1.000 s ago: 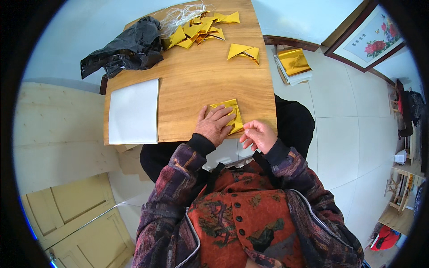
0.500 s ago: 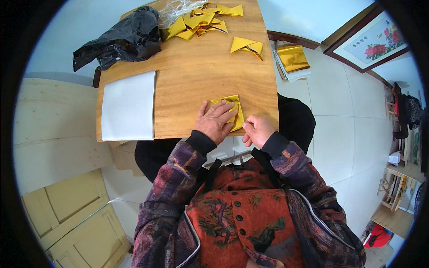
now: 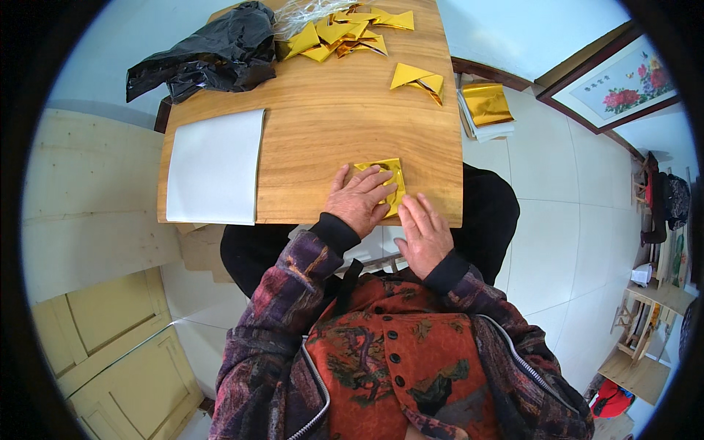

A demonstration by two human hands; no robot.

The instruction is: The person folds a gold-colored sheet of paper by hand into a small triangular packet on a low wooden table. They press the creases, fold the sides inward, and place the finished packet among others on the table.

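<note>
A folded sheet of shiny gold paper [image 3: 396, 176] lies at the near edge of the wooden table [image 3: 315, 139]. Across its left part my left hand [image 3: 359, 199] rests flat, fingers spread, covering much of the sheet. My right hand [image 3: 427, 235] is beside the sheet's lower right corner, with its fingers stretched out and the fingertips close to the gold edge. Whether those fingertips touch the paper is hard to see. Farther back on the right lies one folded gold paper piece [image 3: 416, 79].
More folded gold pieces [image 3: 337, 33] are heaped at the far edge beside clear plastic [image 3: 312, 13] and a black plastic bag [image 3: 213, 55]. White sheets [image 3: 216, 167] lie on the left. Right of the table, gold paper [image 3: 488, 104] tops a stack.
My right hand has gone from curled fingers at the paper's corner to outstretched fingers beside it. My left hand stays on the paper. The whole view has shifted slightly.
</note>
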